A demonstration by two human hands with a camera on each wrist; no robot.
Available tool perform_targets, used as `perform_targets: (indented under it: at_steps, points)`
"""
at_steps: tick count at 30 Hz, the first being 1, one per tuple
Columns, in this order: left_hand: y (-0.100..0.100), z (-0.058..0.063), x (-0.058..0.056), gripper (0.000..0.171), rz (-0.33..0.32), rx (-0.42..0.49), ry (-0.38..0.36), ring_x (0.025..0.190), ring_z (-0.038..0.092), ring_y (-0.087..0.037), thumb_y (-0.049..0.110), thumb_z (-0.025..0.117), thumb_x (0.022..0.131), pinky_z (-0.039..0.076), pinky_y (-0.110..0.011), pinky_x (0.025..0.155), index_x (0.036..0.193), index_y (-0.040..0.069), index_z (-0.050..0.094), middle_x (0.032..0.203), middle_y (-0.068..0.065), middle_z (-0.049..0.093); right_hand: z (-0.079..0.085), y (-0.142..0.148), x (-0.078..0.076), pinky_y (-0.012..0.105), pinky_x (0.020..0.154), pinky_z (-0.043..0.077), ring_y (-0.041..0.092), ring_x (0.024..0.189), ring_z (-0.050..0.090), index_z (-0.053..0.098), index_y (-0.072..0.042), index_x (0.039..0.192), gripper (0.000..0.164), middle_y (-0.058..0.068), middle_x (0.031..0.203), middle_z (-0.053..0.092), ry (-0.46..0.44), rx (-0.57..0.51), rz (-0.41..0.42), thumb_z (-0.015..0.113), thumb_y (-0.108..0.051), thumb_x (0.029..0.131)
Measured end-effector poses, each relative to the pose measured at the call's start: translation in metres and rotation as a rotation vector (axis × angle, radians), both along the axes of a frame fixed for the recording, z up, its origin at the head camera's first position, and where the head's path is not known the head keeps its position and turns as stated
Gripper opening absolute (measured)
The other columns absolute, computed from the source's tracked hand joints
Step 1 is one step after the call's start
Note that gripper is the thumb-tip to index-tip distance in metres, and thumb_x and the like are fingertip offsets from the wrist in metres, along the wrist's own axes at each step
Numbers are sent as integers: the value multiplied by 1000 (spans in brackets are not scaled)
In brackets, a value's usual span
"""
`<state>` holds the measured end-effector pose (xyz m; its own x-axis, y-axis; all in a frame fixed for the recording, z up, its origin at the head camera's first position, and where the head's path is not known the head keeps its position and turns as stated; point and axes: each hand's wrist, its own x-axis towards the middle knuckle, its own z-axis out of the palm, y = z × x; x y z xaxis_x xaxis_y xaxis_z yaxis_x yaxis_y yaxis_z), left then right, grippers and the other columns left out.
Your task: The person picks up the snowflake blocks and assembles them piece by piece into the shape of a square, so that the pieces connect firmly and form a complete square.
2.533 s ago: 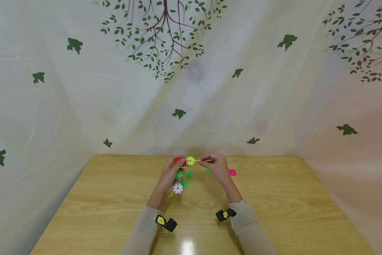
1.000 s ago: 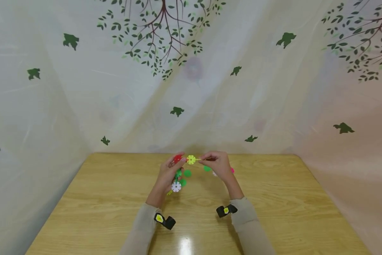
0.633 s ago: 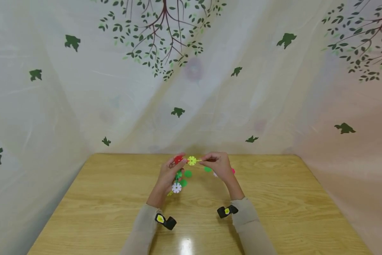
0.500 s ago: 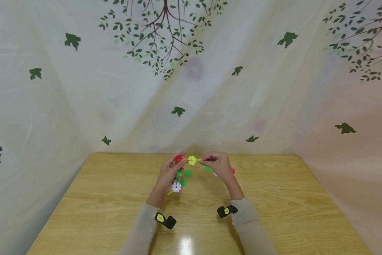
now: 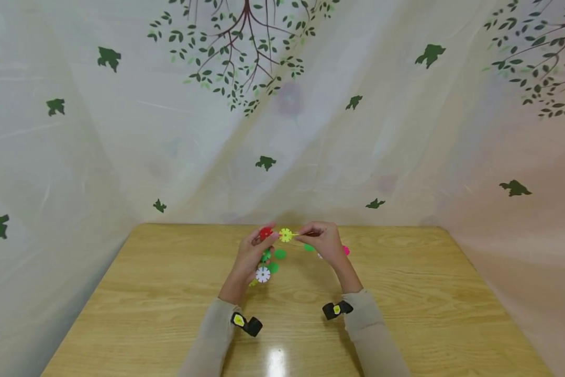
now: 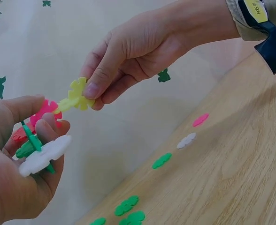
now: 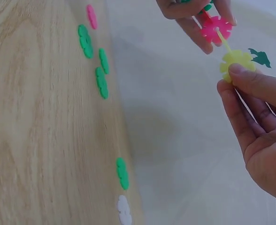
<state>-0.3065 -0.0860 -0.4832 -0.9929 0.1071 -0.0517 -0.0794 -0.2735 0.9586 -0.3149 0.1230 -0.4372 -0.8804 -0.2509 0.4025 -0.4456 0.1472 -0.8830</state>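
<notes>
My left hand (image 5: pixel 250 256) grips a joined cluster of slotted snowflake discs. In the left wrist view it includes a white disc (image 6: pixel 46 154), a green disc (image 6: pixel 29 146) and a pink disc (image 6: pixel 46 111); a red disc (image 5: pixel 265 233) shows in the head view. My right hand (image 5: pixel 323 243) pinches a yellow disc (image 7: pixel 236 64) between thumb and fingers. Another yellow disc (image 6: pixel 68 104), seen nearly edge-on, links it to the pink one. Both hands are raised above the table's far side. Fingers hide part of the cluster.
Loose discs lie on the wooden table (image 5: pixel 405 314): several green discs (image 7: pixel 85 41), a white disc (image 6: pixel 186 140) and a pink disc (image 6: pixel 201 120). They lie near the far edge, beyond and beneath the hands. A printed cloth backdrop (image 5: pixel 192 173) hangs behind.
The head view shifts slightly. Compared with 2.5 seconds ago, the red disc shows more between the left fingers. Both hands keep nearly the same hold and position.
</notes>
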Motion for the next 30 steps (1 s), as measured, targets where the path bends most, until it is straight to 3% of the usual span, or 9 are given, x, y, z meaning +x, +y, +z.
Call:
perform_targets:
  at_steps: [3, 7, 10, 16, 22, 30]
  points:
    - [0, 1, 1, 42, -23, -11, -17, 54, 52, -4, 24, 68, 100, 42, -18, 46, 139, 13, 60, 73, 3, 62, 0, 1, 0, 22, 69, 61, 30, 77, 75, 72, 15, 89, 10, 33, 89, 72, 7, 44, 1, 78, 9, 83]
    - [1, 3, 2, 42, -41, -8, -27, 55, 51, -5, 26, 66, 101, 41, -18, 46, 140, 12, 59, 73, 2, 61, -11, 3, -11, 21, 71, 60, 36, 82, 74, 73, 13, 92, 10, 31, 92, 73, 4, 83, -2, 77, 7, 85]
    - [1, 3, 0, 41, -33, -1, -29, 57, 52, -5, 26, 66, 101, 41, -17, 46, 140, 13, 59, 75, 3, 62, -18, 5, -19, 22, 73, 61, 35, 87, 75, 74, 11, 95, 11, 29, 96, 74, 1, 113, 4, 77, 4, 86]
    - [0, -2, -2, 39, -5, 11, -18, 56, 51, -4, 25, 64, 102, 40, -17, 46, 138, 11, 60, 79, 5, 62, -10, 20, -22, 28, 82, 60, 29, 97, 72, 74, 3, 108, 19, 19, 106, 75, -51, 242, 48, 76, -6, 91]
    - [-1, -3, -2, 38, -13, 40, -25, 55, 51, -3, 26, 65, 102, 40, -16, 45, 137, 13, 61, 86, 7, 66, -11, 43, -31, 28, 80, 58, 27, 92, 71, 74, 4, 105, 17, 19, 101, 75, -56, 377, 44, 76, -4, 90]
    - [-3, -3, -3, 39, -23, 54, -28, 54, 51, -2, 29, 66, 101, 41, -16, 44, 137, 14, 61, 87, 6, 65, -27, 67, -45, 26, 76, 57, 22, 83, 70, 73, 10, 99, 16, 18, 92, 75, -105, 543, 39, 78, 2, 86]
